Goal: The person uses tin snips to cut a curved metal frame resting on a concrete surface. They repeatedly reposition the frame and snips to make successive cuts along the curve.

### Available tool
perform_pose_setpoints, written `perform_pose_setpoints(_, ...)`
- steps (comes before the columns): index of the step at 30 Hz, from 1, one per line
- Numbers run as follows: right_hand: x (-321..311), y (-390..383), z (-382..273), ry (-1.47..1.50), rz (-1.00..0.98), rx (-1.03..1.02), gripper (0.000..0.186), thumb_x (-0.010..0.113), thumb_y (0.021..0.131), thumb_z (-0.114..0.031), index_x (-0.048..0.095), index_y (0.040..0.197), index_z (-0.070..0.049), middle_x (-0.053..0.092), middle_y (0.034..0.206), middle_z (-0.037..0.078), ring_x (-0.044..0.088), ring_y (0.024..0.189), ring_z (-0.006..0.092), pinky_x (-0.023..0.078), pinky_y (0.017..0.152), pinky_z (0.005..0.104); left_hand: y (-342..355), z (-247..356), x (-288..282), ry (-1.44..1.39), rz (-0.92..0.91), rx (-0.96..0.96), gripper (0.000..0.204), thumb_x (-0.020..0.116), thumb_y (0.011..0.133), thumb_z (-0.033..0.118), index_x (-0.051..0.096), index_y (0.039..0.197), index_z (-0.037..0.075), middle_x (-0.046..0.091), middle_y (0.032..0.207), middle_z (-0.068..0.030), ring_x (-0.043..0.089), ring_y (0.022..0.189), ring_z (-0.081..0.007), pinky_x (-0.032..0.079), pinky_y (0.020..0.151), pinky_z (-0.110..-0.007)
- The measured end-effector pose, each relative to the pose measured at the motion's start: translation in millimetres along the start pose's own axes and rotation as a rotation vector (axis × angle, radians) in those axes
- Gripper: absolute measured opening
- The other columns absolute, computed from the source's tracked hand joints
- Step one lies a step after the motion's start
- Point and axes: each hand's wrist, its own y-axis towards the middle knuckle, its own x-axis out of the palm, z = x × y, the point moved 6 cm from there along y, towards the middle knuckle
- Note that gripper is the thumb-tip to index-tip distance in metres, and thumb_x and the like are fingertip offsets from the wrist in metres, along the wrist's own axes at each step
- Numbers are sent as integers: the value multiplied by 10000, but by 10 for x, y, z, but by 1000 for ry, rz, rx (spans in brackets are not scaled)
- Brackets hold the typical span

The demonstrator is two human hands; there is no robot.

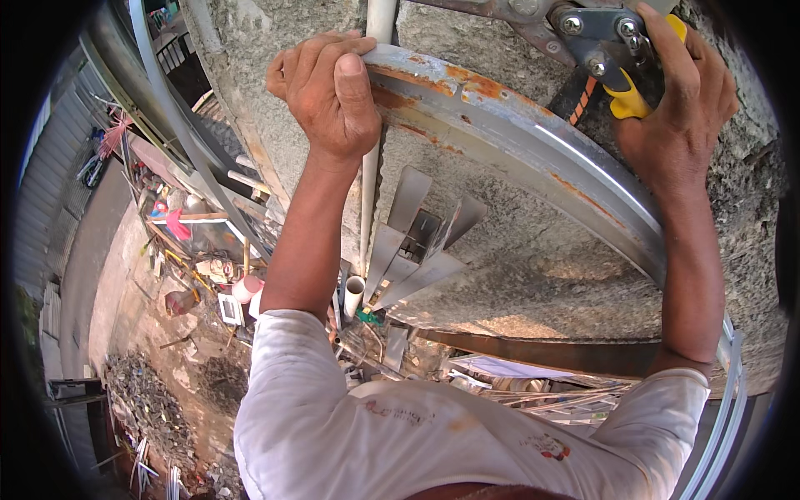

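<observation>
A long grey metal channel [533, 125], streaked with rust, curves across the view from upper middle to lower right. My left hand [329, 100] is closed over its upper left end, the thumb lying along the near side. At the upper right, my right hand [685, 117] wraps round the yellow grips of hand snips [596, 37] with bolted steel pivot plates. Their jaws run past the top edge, so what lies between them is hidden. Beside the yellow grip, an orange-and-black striped piece [581, 102] shows behind the channel.
A rough concrete wall [542, 250] stands behind the channel, with a pale pipe [371, 183] running up it. Several flat metal strips [408, 250] jut out below. A white pipe end [354, 287] opens upward. Far beneath, rubble [150, 392] and scraps litter the ground.
</observation>
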Motion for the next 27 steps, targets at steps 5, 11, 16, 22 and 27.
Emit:
perform_pose_setpoints(5, -14, -2, 6, 9, -32, -38, 777, 854, 670, -122, 518, 1369, -88, 582, 1144, 187, 551, 986, 351, 394, 848, 477, -22, 79, -15, 30, 57, 18, 389, 429, 980, 262, 726, 911, 20, 725, 938, -123, 652, 964, -263, 381, 943, -394)
perform_pose_setpoints(11, -74, 220, -152, 109, 38, 11, 766, 849, 688, -141, 512, 1374, -93, 575, 1128, 186, 542, 968, 342, 386, 837, 479, 9, -48, 110, -103, 119, 156, 376, 435, 966, 251, 713, 928, 2, 721, 955, -161, 650, 980, -274, 378, 956, -398)
perform_pose_setpoints(16, -71, 77, -25, -10, -17, -37, 764, 849, 698, -148, 506, 1378, -93, 578, 1128, 181, 543, 964, 337, 389, 834, 477, 207, 56, 62, 55, -213, 53, 346, 461, 1006, 288, 697, 868, 77, 658, 822, -90, 624, 863, -279, 388, 859, -420)
perform_pose_setpoints(22, -44, 114, -78, 63, 76, -52, 784, 856, 701, -161, 490, 1390, -90, 581, 1113, 164, 544, 964, 325, 393, 829, 464, 430, 194, 108, 84, -540, 32, 287, 492, 983, 191, 648, 827, 7, 657, 926, -211, 592, 853, -406, 432, 798, -507)
perform_pose_setpoints(27, -121, 247, -241, 91, 227, -84, 800, 871, 693, -188, 486, 1387, -84, 581, 1095, 155, 539, 972, 311, 390, 834, 451, 367, 251, 51, 143, -401, 54, 230, 499, 939, 142, 671, 873, 5, 654, 934, -212, 583, 855, -443, 433, 809, -524)
